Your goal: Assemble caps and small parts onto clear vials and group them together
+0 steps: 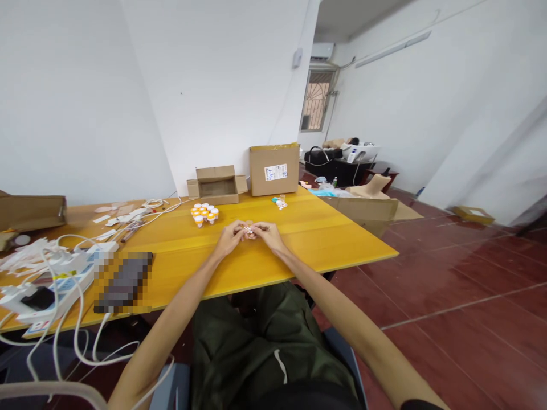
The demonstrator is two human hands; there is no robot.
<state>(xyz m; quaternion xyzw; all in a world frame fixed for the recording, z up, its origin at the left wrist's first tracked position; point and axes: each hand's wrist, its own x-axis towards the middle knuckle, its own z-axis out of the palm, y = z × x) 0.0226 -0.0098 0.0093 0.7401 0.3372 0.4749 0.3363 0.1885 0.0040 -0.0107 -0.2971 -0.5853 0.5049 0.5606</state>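
Observation:
My left hand and my right hand meet just above the yellow table. Fingers of both are closed around a small white piece with dark or reddish spots, too small to name. Beyond the right hand lies a little heap of small white pieces, with a green piece beside it. Farther left stands a cluster of white and orange capped pieces, set close together.
An open cardboard box and a closed, labelled carton stand against the wall. At the left are a power strip with white cables, a blurred-out dark phone-like slab and scattered white scraps. The table's right corner overhangs red floor tiles.

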